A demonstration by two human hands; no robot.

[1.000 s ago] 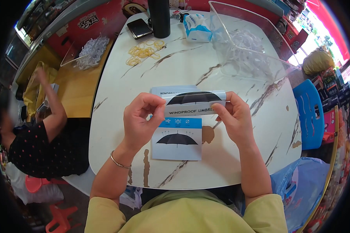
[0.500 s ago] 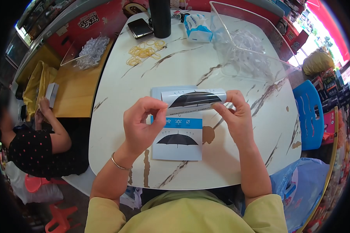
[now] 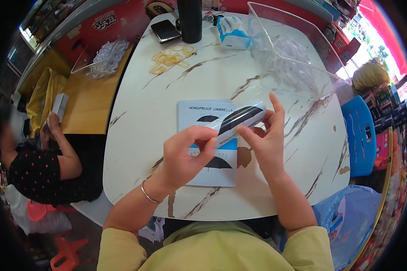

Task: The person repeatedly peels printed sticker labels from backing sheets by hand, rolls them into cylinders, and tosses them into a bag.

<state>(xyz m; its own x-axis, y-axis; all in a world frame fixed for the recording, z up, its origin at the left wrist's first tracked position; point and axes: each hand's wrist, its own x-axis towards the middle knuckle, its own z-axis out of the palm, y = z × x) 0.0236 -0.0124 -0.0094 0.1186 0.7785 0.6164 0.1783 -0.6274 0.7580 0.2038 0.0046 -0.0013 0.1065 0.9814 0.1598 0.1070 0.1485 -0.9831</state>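
A printed umbrella leaflet (image 3: pixel 241 123), rolled into a tube, is held tilted between both hands, its right end higher. My left hand (image 3: pixel 185 151) pinches its lower left end. At the upper right end, the thumb and curled fingers of my right hand (image 3: pixel 267 140) grip it, with the index finger raised. Beneath lies a stack of flat umbrella leaflets (image 3: pixel 199 178) on the white marbled table (image 3: pixel 144 149). The top sheet shows a black umbrella, a blue band and the words "windproof umbrella". My left hand and the roll hide part of it.
Yellow rubber bands (image 3: pixel 169 58), a phone (image 3: pixel 165 31), a black bottle (image 3: pixel 190 22) and a tissue pack (image 3: pixel 233 34) sit toward the back. A clear bin (image 3: pixel 298 65) holds clear plastic strips. At left another person (image 3: pixel 54 167) works by a wooden table (image 3: pixel 88 104). A blue chair (image 3: pixel 359 135) stands right.
The rolled leaflet has turned from nearly level to a slant and come lower and nearer. My left hand moved right and down; my right index finger lifted. More of the stack's top sheet shows.
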